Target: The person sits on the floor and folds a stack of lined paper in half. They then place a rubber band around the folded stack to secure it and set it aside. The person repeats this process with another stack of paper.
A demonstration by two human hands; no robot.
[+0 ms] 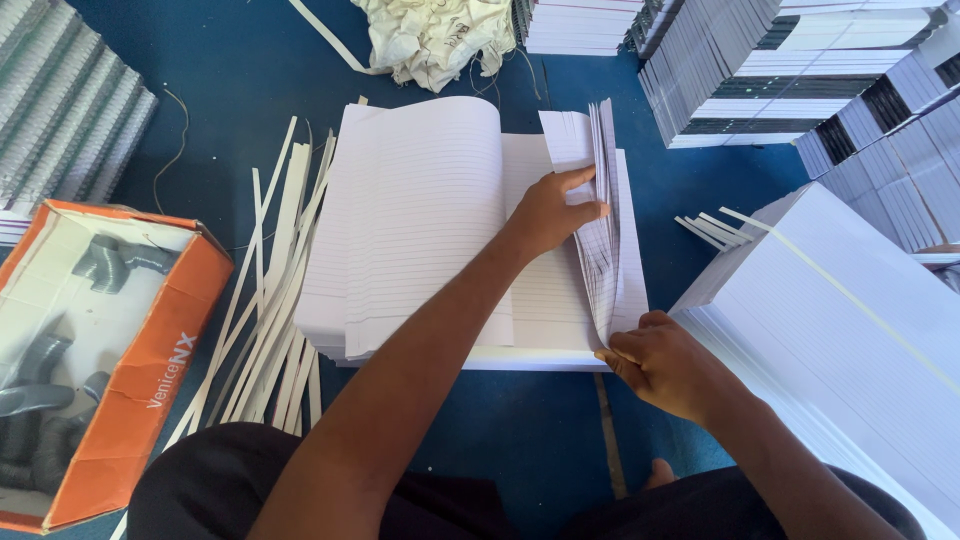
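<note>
Ruled sheets under hands, orange box holding grey pipe fittings

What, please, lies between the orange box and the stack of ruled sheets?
In the head view, a loose bundle of long white paper strips lies on the blue floor between the orange box and the ruled sheets.

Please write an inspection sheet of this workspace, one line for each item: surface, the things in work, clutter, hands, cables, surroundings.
Surface: blue floor covering, mostly covered with paper goods.
Things in work: stack of ruled sheets lies flat; a fanned sheaf of sheets stands up at its right side.
Clutter: loose paper strips left of the stack; crumpled cloth at the top.
Hands: left hand presses on the fanned sheaf; right hand pinches its lower corner.
Cables: nothing seen; only a thin string.
Surroundings: orange box with grey pipe fittings at left; strapped white paper block and notebook stacks at right.
</note>
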